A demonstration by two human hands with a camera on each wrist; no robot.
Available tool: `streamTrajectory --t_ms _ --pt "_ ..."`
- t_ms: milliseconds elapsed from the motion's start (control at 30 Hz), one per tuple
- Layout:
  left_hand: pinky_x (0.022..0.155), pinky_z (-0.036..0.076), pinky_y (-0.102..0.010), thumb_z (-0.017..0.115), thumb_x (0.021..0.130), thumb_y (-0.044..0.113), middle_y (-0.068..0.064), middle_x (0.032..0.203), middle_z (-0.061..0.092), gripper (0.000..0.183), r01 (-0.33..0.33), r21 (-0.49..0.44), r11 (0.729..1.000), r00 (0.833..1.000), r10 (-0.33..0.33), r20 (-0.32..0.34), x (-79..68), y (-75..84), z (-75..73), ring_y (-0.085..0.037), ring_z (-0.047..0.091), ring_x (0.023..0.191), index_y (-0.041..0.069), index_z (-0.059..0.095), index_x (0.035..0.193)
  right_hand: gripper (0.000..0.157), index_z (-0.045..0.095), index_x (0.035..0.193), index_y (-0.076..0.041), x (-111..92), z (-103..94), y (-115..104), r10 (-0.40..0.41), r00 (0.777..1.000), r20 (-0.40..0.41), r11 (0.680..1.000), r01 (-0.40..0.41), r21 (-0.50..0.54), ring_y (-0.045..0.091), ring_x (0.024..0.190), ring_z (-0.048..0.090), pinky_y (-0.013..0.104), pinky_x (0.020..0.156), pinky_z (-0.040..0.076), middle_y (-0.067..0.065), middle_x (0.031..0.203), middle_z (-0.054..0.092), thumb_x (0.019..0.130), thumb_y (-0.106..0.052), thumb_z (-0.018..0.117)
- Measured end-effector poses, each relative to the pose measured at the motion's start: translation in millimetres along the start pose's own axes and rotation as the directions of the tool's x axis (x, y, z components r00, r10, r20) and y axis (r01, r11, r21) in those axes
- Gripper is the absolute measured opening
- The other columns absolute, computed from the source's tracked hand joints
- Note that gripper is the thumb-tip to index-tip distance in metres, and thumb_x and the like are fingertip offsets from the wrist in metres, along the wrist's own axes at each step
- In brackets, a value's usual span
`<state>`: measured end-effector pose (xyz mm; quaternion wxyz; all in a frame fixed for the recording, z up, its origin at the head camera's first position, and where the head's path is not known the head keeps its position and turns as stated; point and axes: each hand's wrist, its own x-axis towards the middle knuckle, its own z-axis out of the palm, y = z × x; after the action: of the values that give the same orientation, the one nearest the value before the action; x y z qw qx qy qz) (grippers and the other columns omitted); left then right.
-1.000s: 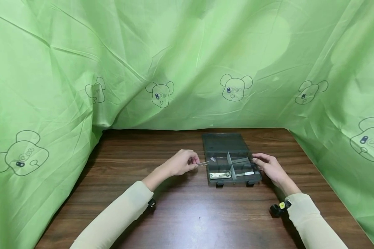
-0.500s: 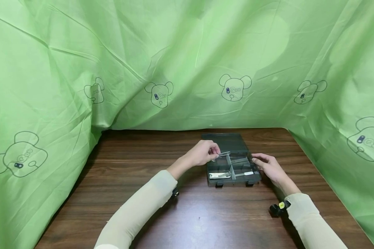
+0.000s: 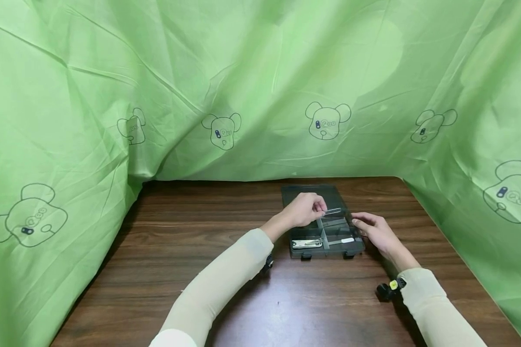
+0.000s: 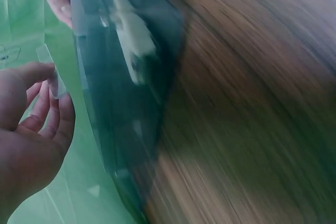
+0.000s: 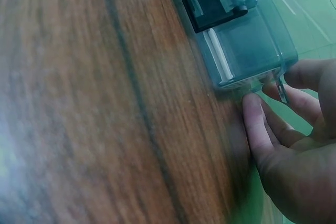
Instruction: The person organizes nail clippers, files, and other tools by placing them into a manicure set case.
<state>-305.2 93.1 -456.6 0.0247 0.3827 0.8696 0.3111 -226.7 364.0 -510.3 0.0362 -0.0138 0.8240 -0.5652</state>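
Observation:
A dark translucent compartment box (image 3: 332,254) lies on the table, its lid (image 3: 292,193) folded back flat behind it. My left hand (image 3: 306,210) pinches a slim flat translucent strip (image 3: 333,211) over the back compartments; the left wrist view shows this strip (image 4: 51,72) between thumb and fingertips. At the box's right end, my right hand (image 3: 375,232) grips the side, one fingertip at the rim and another low by the table. Front left holds a nail clipper (image 3: 307,244); front right, a thin tool with a white end (image 3: 347,240). The left hand and forearm cover the back-left compartment.
A brown wood-grain table (image 3: 191,217) carries the box. Green cloth (image 3: 260,96) printed with bear heads hangs behind and along both sides. Two dark latches (image 3: 306,257) jut from the box's front. A grey divider (image 3: 324,238) splits its inside.
My left hand has moved right with the strip, from beside the box's left wall to over its back compartments. The right hand has stayed at the box's right end.

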Motion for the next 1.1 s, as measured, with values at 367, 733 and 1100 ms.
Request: streamTrajectory --t_ms 367,733,1100 --pt "0.076 0.045 -0.012 0.075 0.1 0.018 0.01 0.086 0.066 0.004 0.045 0.001 0.999 0.999 -0.045 0.007 20.9 15.3 19.4 -0.001 0.06 0.08 0.014 0.076 0.101 0.049 0.051 0.148 0.01 2 4.3 0 -0.001 1.0 0.014 1.0 0.0 0.029 0.005 0.106 0.066 0.02 0.088 0.056 0.033 0.147 0.052 0.11 -0.02 0.059" --pt "0.076 0.046 -0.013 0.076 0.1 0.02 0.012 0.088 0.065 0.003 0.093 0.066 0.993 0.996 -0.094 0.006 25.2 11.6 28.5 -0.001 0.059 0.08 0.017 0.075 0.101 0.05 0.05 0.15 0.009 2 2.8 -2 0.015 1.0 0.027 0.999 -0.016 0.031 0.007 0.106 0.067 0.021 0.087 0.057 0.033 0.147 0.053 0.111 -0.022 0.058" --pt "0.081 0.048 -0.011 0.079 0.098 0.021 0.007 0.098 0.065 0.016 0.063 0.009 0.998 0.998 -0.063 -0.031 17.0 8.3 19.5 -0.001 0.061 0.088 0.011 0.074 0.111 0.049 0.053 0.147 0.009 -1 5.2 -2 -0.006 1.0 0.011 1.0 0.005 0.011 0.006 0.107 0.065 0.019 0.088 0.056 0.032 0.145 0.054 0.111 -0.022 0.059"
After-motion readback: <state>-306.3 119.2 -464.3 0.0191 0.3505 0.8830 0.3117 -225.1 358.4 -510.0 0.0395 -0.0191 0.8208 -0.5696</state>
